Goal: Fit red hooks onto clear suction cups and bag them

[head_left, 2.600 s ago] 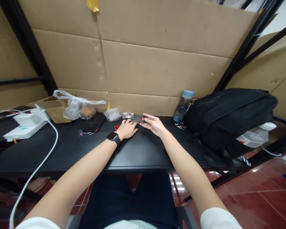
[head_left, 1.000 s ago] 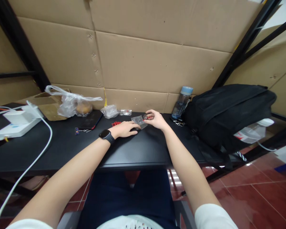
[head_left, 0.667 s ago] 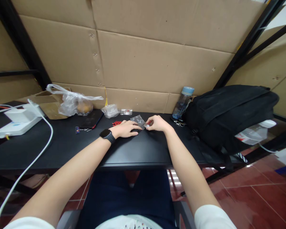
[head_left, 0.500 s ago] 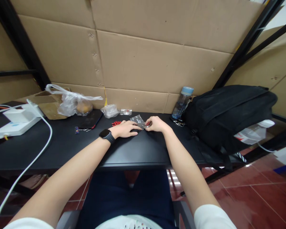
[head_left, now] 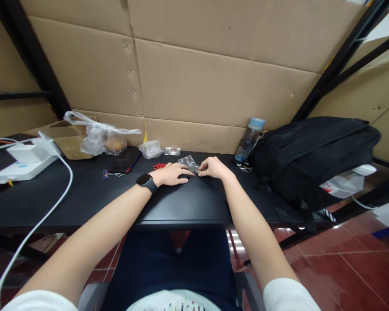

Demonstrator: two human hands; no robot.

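Observation:
My left hand (head_left: 172,174), with a dark watch (head_left: 145,181) on its wrist, lies palm down on the black table, fingers stretched out. Its fingertips rest at the near edge of a small clear plastic bag (head_left: 188,161). Just right of the bag, my right hand (head_left: 213,167) is closed in a pinch, thumb and finger low over the bag's near right corner. What sits between those fingers is too small and hidden to make out. Red small pieces (head_left: 159,166) lie in a cluster behind my left hand, partly covered by it.
Along the back are a phone (head_left: 125,160), a bag of fruit (head_left: 113,142), a clear wrapped packet (head_left: 151,149), a flat packet (head_left: 172,150) and a water bottle (head_left: 249,138). A black backpack (head_left: 314,160) fills the right. A power strip (head_left: 26,169) with a white cable stands left.
A bit of red that showed under my right fingertips is no longer visible there. Both hands keep nearly the same place; the view has shifted slightly.

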